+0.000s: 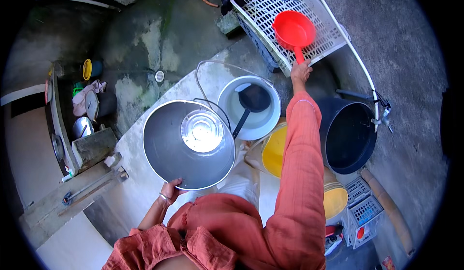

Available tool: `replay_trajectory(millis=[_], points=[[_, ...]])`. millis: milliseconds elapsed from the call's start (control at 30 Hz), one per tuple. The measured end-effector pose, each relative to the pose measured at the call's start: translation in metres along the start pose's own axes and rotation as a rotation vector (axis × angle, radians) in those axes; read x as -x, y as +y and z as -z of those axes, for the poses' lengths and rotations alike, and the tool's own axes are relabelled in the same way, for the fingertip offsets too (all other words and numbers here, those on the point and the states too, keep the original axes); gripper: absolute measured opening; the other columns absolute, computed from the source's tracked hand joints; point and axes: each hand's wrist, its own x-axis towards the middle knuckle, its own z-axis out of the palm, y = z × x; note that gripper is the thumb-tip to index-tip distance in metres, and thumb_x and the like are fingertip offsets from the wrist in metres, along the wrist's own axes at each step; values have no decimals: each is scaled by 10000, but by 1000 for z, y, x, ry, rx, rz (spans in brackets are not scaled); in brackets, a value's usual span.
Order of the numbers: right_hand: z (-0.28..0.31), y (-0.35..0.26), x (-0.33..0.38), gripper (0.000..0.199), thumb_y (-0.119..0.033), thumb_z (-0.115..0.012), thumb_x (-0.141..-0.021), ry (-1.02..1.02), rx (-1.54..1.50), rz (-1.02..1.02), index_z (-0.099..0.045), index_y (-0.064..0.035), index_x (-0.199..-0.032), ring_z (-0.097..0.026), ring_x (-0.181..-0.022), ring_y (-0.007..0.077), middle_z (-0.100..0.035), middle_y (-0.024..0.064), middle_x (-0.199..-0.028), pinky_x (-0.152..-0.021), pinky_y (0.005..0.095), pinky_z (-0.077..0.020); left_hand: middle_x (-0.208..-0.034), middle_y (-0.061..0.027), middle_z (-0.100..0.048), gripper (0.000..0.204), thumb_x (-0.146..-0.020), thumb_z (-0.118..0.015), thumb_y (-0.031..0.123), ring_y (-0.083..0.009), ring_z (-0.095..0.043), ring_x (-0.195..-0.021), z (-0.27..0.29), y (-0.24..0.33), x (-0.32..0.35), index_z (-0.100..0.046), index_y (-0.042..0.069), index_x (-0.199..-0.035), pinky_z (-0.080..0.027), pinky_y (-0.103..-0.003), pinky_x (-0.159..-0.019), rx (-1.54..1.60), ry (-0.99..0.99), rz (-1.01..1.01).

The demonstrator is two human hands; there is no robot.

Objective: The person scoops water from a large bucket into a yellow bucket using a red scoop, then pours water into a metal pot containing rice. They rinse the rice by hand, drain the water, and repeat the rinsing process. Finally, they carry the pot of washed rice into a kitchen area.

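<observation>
Pot (162, 134) and red scoop (292, 30) occupy our two hands, one on each side of us. Our left hand (169, 191) grasps the near rim of the pot, with fingertips hooked over the edge; the wide mouth tilts up toward us. A bright round patch (202, 130) shows inside it, and we cannot tell whether that is the shining base or a separate dish.

Our right hand (300, 71) reaches far forward, its fingers closed around the end of the scoop's handle. The scoop's bowl lies over the white slatted crate (261, 14); whether it rests on the slats or hangs just above them, we cannot tell. We judge the step in hand to be handling the scoop at the crate while we steady the pot; picking up and setting down look alike from here.

Either way, the move calls for a firm left grip, because the pot is broad and held at one edge, and for a level right wrist. If we draw the scoop back, its path has to clear the white bucket (227, 93), where a dark scoop (254, 98) leans, and the dark barrel (330, 125) beside our right sleeve (302, 159).
</observation>
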Motion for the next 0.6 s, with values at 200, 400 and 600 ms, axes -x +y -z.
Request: replay_trajectory(millis=[200,400,600], points=[[9,5,-38,291,-233,-544,-742,-153,13,107,-487,-16,-928,-527,-945,379,-566,250,-903,-799,408,-428,-919,-141,-552,239,-793,-479,59,-261,-574,-820,-2,3,-7,-474,-58,-1001,-531,-379,-691,8,20,-42],[63,-3,-8,201,-237,-532,-766,-866,-1113,-247,-484,-51,-710,-345,-368,81,-463,38,-554,-370,244,-330,-907,-137,-560,214,-794,-474,76,-249,-578,-807,-2,5,-4,-505,-56,-960,-538,-326,-657,-50,0,-10],[108,57,134,215,-151,-543,-774,-627,-1363,47,-470,-19,-927,-566,-654,147,-569,89,-778,-616,264,-481,-883,-111,-549,181,-793,-476,74,-224,-572,-781,3,7,-2,-501,-25,-942,-546,-314,-625,-107,-13,-32]])
